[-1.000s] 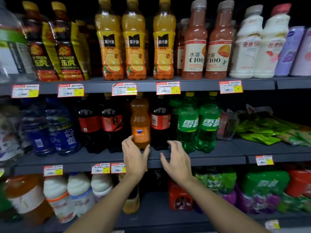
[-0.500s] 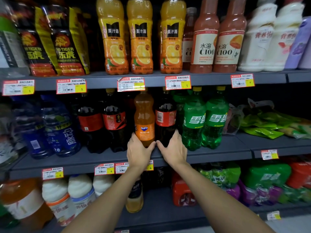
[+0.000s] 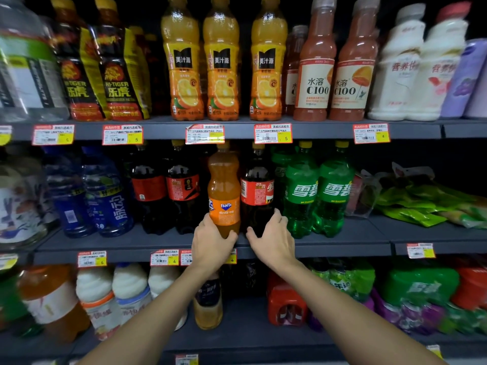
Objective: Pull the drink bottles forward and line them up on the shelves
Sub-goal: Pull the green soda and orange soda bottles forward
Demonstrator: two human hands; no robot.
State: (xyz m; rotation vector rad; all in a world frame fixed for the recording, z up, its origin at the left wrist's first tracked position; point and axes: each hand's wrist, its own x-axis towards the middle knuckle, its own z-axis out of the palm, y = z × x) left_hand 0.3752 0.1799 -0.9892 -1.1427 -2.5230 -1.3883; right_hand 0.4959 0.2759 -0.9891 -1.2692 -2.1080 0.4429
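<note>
Bare hands (image 3: 213,242) around bottle bases (image 3: 225,222)

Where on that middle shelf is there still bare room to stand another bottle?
Bare strips lie along the middle shelf front edge: before the blue bottles and dark cola bottles, and right of the green bottles, before the green packets. Crowded: the middle, where each hand, left hand and right hand, grips a bottle.

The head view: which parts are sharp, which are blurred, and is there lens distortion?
Head view: the centre is sharp, with the Fanta bottle label readable under the left hand; the right hand is clear too. The edges smear, as on the clear jug at far left. The shelf edge bows from the wide lens.
</note>
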